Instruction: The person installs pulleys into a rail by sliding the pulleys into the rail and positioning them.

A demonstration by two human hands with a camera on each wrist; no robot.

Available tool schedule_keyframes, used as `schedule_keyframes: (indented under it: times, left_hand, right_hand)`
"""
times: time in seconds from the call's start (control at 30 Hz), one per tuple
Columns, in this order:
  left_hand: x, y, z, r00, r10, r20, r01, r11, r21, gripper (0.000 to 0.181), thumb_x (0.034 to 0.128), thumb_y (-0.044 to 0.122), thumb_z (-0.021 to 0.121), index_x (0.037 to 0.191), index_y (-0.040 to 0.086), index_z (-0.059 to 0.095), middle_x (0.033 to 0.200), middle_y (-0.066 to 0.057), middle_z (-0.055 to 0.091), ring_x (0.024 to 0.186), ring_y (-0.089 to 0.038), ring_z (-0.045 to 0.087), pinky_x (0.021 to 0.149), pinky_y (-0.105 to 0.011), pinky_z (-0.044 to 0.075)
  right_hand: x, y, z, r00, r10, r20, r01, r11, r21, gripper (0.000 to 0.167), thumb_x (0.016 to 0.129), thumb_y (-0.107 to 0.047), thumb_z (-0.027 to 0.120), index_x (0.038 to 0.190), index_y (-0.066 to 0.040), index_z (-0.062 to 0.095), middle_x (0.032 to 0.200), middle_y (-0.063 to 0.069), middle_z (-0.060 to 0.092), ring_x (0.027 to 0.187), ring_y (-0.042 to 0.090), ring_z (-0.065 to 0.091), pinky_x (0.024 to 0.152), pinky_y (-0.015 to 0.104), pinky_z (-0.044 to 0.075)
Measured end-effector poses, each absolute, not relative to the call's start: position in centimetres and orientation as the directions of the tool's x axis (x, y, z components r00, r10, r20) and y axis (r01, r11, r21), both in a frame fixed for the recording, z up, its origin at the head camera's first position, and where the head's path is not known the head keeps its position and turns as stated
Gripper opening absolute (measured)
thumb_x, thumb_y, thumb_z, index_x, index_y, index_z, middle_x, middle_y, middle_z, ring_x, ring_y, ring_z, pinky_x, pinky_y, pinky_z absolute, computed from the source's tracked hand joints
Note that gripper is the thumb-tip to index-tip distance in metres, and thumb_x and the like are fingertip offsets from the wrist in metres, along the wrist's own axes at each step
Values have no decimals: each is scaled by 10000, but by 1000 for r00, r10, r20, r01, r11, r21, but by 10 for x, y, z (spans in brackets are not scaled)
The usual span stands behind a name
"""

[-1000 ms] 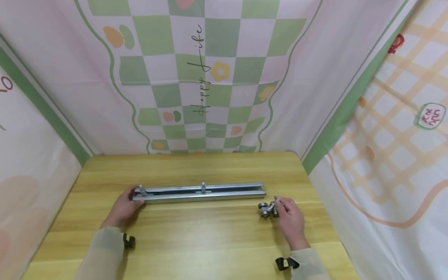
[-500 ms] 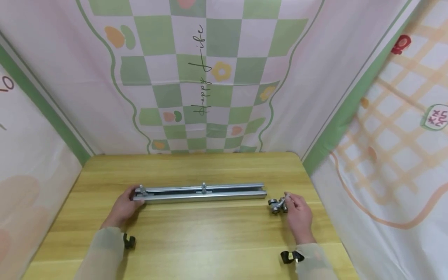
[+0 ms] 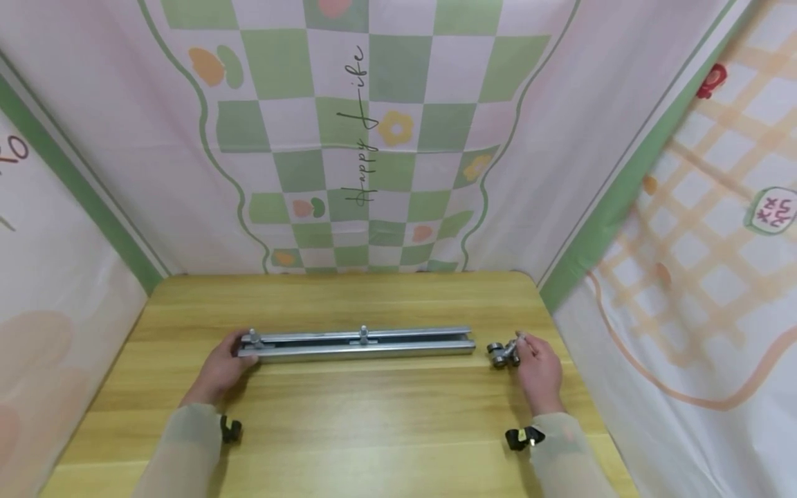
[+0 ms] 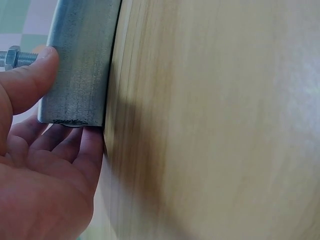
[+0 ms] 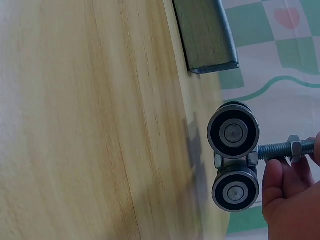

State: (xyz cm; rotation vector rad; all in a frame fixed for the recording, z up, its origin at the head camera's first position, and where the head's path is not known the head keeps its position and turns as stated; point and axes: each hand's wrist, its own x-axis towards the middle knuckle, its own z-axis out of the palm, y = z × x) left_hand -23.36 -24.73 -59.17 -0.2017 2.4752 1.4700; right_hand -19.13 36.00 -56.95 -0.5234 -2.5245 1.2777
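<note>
A long steel channel rail [image 3: 398,349] with a slot along its top lies across the table. Two threaded bolts with nuts stand up from the slot, one at the left end [image 3: 252,339] and one near the middle [image 3: 364,336]. My left hand [image 3: 219,368] grips the rail's left end, thumb on its near side wall and fingers at the end face. Beyond the rail's right end, my right hand [image 3: 540,373] pinches the bolt [image 5: 275,151] of a wheeled roller trolley [image 5: 233,134]. The trolley hangs apart from the rail, its wheels facing the rail end [image 5: 209,42].
The wooden table [image 3: 361,429] has its far edge against a green-and-white checked curtain [image 3: 398,145]. More printed fabric hangs at the left [image 3: 56,277] and right [image 3: 703,290] sides. A black wrist strap [image 3: 525,437] is on each sleeve.
My right hand has moved right and away from me with the roller trolley, bringing it roughly in line with the rail. The left hand and the rail have stayed put.
</note>
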Motion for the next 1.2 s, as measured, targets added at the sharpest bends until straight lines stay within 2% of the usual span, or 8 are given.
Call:
schedule_keyframes:
  times: [0.13, 0.37, 0.7, 0.93, 1.2]
  left_hand:
    - [-234, -246, -591, -960, 8, -281, -241, 490, 838, 726, 932, 187, 676, 1545, 68, 307, 1568, -277, 258, 1422, -501, 193, 1121, -672, 146]
    - [-233, -244, -591, -959, 1, -284, -247, 493, 834, 729, 930, 187, 679, 1546, 70, 307, 1566, -278, 261, 1419, -504, 197, 1117, -676, 149]
    - [-233, -244, -589, -955, -5, -297, -264, 476, 839, 743, 938, 192, 672, 1561, 81, 282, 1583, -262, 239, 1432, -495, 171, 1124, -672, 130]
    - [-231, -245, -590, -957, 0, -290, -253, 483, 838, 736, 943, 192, 667, 1559, 76, 283, 1578, -271, 240, 1427, -504, 173, 1119, -678, 134]
    - [-230, -245, -587, -955, 0, -296, -258, 492, 832, 736, 946, 189, 660, 1564, 84, 273, 1586, -264, 225, 1429, -506, 162, 1116, -685, 129]
  right_hand:
    - [-196, 365, -572, -890, 454, 38, 232, 523, -820, 449, 1054, -363, 475, 1377, -73, 592, 1430, 196, 513, 1314, 421, 443, 1066, 584, 356]
    - [-202, 370, -576, -865, 498, 67, 235, 519, -822, 422, 1055, -327, 477, 1349, -59, 617, 1367, 202, 568, 1252, 387, 503, 1032, 538, 387]
    - [-211, 378, -579, -850, 523, 59, 228, 467, -854, 418, 1048, -330, 498, 1354, -71, 616, 1405, 196, 535, 1308, 370, 460, 1082, 524, 356]
    - [-215, 377, -578, -885, 464, 40, 223, 496, -839, 421, 1055, -304, 487, 1377, -53, 587, 1409, 239, 512, 1315, 424, 433, 1080, 575, 336]
    - [-216, 377, -576, -897, 441, -12, 274, 537, -798, 483, 1061, -395, 434, 1414, -91, 557, 1456, 228, 475, 1342, 435, 401, 1071, 591, 337]
